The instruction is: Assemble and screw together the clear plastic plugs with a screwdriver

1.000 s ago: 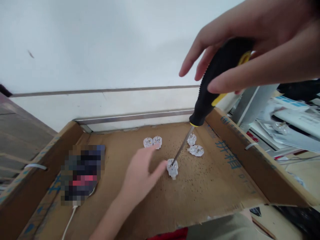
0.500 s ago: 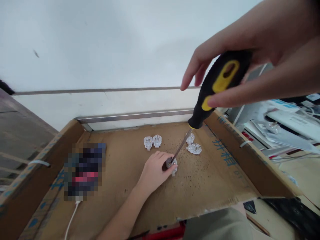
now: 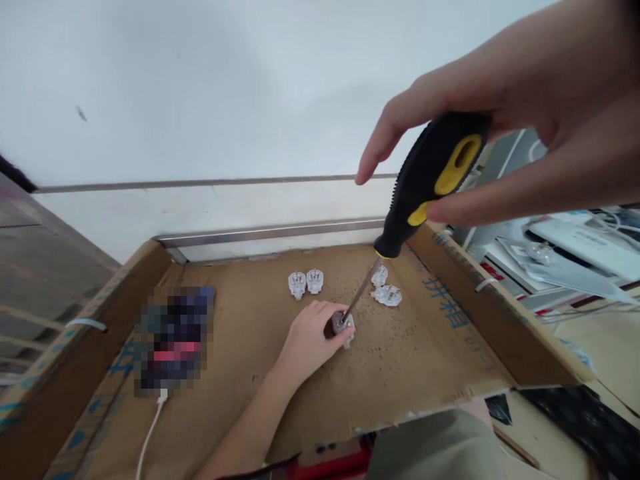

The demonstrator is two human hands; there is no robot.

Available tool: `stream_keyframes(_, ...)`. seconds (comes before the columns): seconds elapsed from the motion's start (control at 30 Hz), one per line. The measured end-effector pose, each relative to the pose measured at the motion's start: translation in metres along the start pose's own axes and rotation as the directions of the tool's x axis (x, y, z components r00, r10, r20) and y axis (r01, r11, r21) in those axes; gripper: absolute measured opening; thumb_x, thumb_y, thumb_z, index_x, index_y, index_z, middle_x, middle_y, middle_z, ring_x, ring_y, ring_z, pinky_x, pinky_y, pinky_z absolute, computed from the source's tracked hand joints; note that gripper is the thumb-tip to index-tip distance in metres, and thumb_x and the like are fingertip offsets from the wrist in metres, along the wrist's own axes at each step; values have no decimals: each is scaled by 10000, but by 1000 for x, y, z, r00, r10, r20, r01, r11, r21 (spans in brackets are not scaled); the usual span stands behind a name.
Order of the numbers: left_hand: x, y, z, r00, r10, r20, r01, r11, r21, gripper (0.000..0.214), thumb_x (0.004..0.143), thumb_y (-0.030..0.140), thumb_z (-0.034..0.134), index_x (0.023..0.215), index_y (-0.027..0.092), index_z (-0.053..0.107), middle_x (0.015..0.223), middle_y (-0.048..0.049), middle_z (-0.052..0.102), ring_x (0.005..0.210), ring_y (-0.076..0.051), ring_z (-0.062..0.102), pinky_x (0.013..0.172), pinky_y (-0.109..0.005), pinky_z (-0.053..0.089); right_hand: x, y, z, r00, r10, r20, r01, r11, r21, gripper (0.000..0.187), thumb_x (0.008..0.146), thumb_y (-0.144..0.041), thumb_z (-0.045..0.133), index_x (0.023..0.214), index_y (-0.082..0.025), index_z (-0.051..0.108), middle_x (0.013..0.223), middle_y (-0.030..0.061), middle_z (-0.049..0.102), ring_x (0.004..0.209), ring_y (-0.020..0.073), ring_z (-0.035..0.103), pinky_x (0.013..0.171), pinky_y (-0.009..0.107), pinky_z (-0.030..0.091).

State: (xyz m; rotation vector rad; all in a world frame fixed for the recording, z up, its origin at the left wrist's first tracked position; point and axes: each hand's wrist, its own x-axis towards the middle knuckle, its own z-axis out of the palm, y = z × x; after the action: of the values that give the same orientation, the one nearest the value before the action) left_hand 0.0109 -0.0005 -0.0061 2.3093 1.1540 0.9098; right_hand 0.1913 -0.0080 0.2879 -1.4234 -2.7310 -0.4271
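Observation:
My left hand [image 3: 307,343] rests low on the cardboard, its fingers and thumb closed around a clear plug [image 3: 349,335]. Part of that plug is hidden by the fingers. A black-and-yellow screwdriver [image 3: 413,190] slants down from the upper right, its metal tip meeting the top of the held plug. Its handle is in my right hand [image 3: 480,127], with the thumb against the lower yellow patch and the index finger reaching forward past the handle. Beyond my left hand lie a pair of clear plugs [image 3: 305,283], pins up, and to their right two more plugs [image 3: 387,295].
The cardboard tray [image 3: 240,320] has raised sides and dark specks scattered on its right half. On its left lies a pixelated device [image 3: 175,340] with a white cable [image 3: 150,430]. A white wall [image 3: 200,100] stands behind. Clutter [image 3: 560,253] sits at right.
My right index finger and thumb have shifted slightly on the screwdriver, and its handle appears slightly turned. My left hand keeps its grip on the plug. The view has moved a little.

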Motion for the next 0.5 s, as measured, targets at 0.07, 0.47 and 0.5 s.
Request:
stream_keyframes(0.07, 0, 0, 0, 1000, 0, 1, 0, 1000, -5, 229, 783, 276, 612, 1000, 222, 563, 933, -10, 631, 875, -176, 565, 811, -321, 452, 1, 8, 5, 992, -104, -73, 102, 994, -35, 497, 592, -589, 514, 994, -311, 604, 572, -161, 481, 468, -89, 406, 423, 97, 244)
stream_keyframes(0.47, 0, -2, 2, 1000, -17, 13, 17, 1000, -16, 235, 777, 286, 618, 999, 228, 566, 937, -5, 628, 880, -176, 561, 810, -318, 441, 5, 29, 15, 959, -234, -160, 233, 972, -25, 399, 585, -407, 678, 972, -352, 602, 625, -157, 537, 472, -43, 468, 397, 87, 284)
stream_keyframes(0.5, 0, -2, 2, 1000, -16, 10, 16, 1000, -17, 234, 777, 284, 618, 998, 229, 565, 936, -4, 628, 879, -176, 561, 810, -317, 439, 6, 29, 14, 959, -237, -154, 234, 971, -40, 360, 604, -434, 655, 952, -359, 605, 596, -153, 532, 433, -37, 443, 374, 106, 270)
